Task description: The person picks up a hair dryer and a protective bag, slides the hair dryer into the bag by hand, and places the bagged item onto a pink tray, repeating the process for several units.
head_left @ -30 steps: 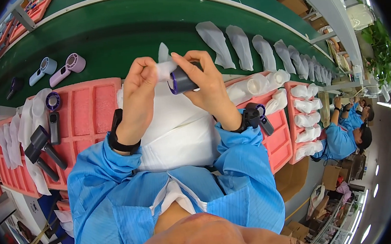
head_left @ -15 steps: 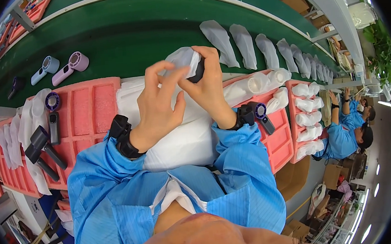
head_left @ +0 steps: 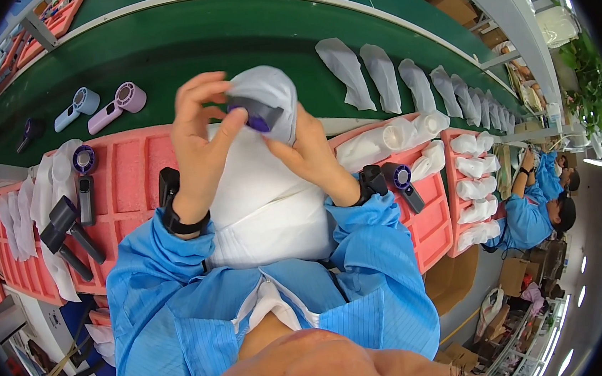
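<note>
Okay, from my end: dark fan (head_left: pixel 263 112) is held up above the worktop (head_left: pixel 181 44), by its near edge, about mid-length, partly inside a translucent white sleeve (head_left: pixel 267 81). Its purple-rimmed round end shows at the mouth, aimed left and toward the near edge; handle's hidden, so I can't call the long axis. Right hand (head_left: pixel 310 153) clasps sleeve and fan from the side. Left hand (head_left: pixel 198 140) has its thumb on the purple rim, fingers curled and blurred; I can't tell if it really grips. Room: I get bare green from the left hand across to the lilac fan (head_left: pixel 118 108), and up to the far edge. Tighter along the near edge: pink tray (head_left: pixel 138 170) on the left. A row of pale sleeves (head_left: pixel 345 73) runs toward the right end. Looks: near-black body, purple rim; sleeve thin, crinkled, rounded on top.
</note>
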